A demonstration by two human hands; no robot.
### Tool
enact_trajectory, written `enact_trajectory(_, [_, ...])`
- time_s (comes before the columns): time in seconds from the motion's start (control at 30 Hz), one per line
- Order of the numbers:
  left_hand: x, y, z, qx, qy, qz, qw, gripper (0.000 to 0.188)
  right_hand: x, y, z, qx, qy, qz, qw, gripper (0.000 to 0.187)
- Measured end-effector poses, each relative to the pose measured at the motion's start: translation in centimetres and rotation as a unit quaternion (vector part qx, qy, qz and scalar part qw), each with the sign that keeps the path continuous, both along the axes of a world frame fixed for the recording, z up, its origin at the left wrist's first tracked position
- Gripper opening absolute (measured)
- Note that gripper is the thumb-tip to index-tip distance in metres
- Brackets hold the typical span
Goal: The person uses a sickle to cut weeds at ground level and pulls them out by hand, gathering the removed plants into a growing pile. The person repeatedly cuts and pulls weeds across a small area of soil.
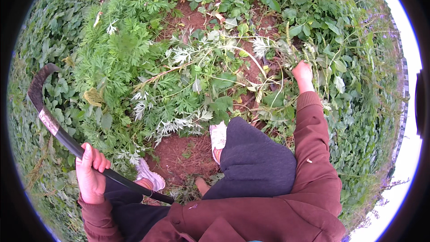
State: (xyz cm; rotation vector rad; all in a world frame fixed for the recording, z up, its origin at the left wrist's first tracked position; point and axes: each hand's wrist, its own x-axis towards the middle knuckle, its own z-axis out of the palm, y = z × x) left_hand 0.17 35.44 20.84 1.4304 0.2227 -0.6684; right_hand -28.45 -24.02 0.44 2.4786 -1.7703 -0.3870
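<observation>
My left hand is closed around the black handle of a sickle, held out at the left. Its dark curved blade points up and hooks to the right above the leafy plants. On the far right, my right arm reaches out, and my right hand is closed on a bunch of weeds with green seed spikes and leaves. The fingers are partly turned away, so the stems inside the grip are hidden. Cut or uprooted weeds with pale leaf undersides lie across the ground between my hands.
Bare reddish soil shows between my white shoes, with another patch of soil farther ahead. Dense feathery green plants stand at left centre. Broad-leaved vines cover the right side.
</observation>
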Motion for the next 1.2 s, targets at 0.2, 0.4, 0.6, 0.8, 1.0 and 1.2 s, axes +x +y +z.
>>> enact_trajectory(0.2, [0.2,-0.4,-0.2,0.009,-0.002,0.013,1.0,0.013,0.8,-0.2,1.1,-0.106,-0.128,0.071,0.984,0.056])
enact_trajectory(0.4, [0.2,-0.8,-0.2,0.014,0.006,0.014,1.0,0.013,2.3,0.1,1.3,-0.173,-0.281,0.064,0.942,0.066])
enact_trajectory(0.6, [0.2,-0.9,-0.2,0.011,0.0,0.002,1.0,0.013,2.7,0.2,1.3,-0.178,-0.293,0.103,0.934,0.074])
enact_trajectory(0.8, [0.0,-1.1,-0.2,0.017,-0.005,-0.001,1.0,0.012,3.3,1.2,4.2,-0.162,-0.266,0.126,0.942,0.1])
enact_trajectory(1.0, [-0.1,-0.9,-0.3,0.013,-0.004,-0.007,1.0,0.012,3.1,-2.9,5.8,-0.053,-0.299,-0.029,0.952,0.111])
enact_trajectory(1.2, [-0.1,-0.6,-0.6,0.008,0.001,-0.003,1.0,0.012,0.3,-7.8,3.5,0.142,-0.689,-0.046,0.709,0.061])
